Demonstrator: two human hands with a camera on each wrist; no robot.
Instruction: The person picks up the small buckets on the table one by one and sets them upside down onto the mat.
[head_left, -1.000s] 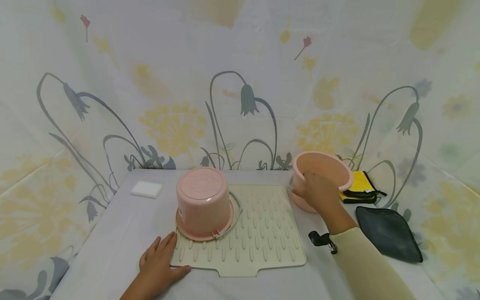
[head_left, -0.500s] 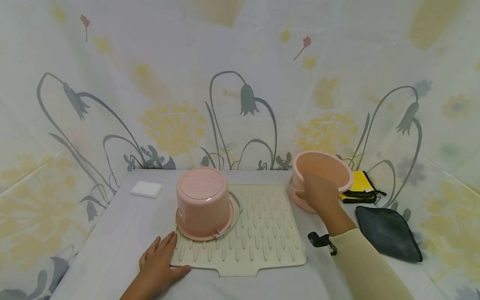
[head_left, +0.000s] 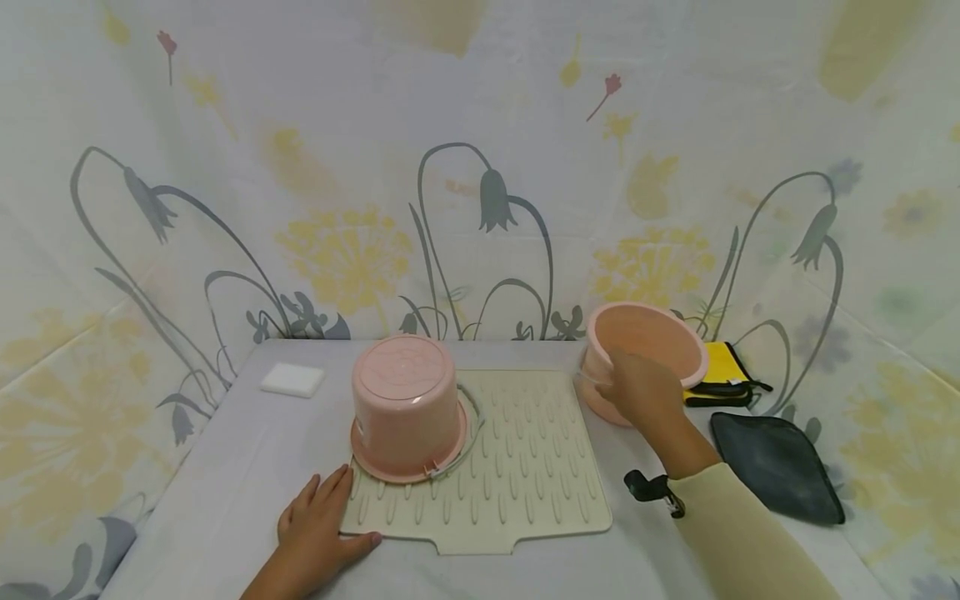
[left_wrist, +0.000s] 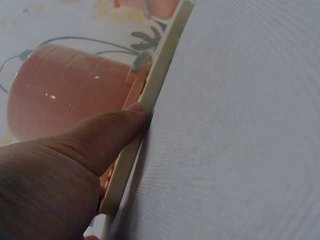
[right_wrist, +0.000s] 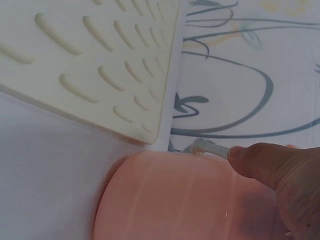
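A pink bucket (head_left: pixel 405 408) stands upside down on the left half of a cream ridged drying mat (head_left: pixel 525 467), its grey handle lying on the mat. My left hand (head_left: pixel 318 525) rests at the mat's front left corner, fingers extended along the side. The left wrist view shows the thumb (left_wrist: pixel 117 125) against the mat's edge. Right of the mat, a second pink bucket (head_left: pixel 667 333) stands upright. My right hand (head_left: pixel 648 392) grips its near rim, with the fingertips hidden. In the right wrist view, the thumb (right_wrist: pixel 250 157) lies at the grey handle (right_wrist: pixel 215 148).
A white sponge block (head_left: pixel 292 379) lies at the back left of the white-covered table (head_left: pixel 217 483). Behind my right forearm are a yellow and black folded cloth item (head_left: pixel 723 371) and a dark flat pouch (head_left: pixel 780 467). A flower-printed curtain (head_left: pixel 495 100) closes off the back.
My right hand's fingers, seen dipping inside the upright bucket a second ago, now show less over the rim. The right wrist has shifted slightly right. My left hand and both buckets stay nearly in place.
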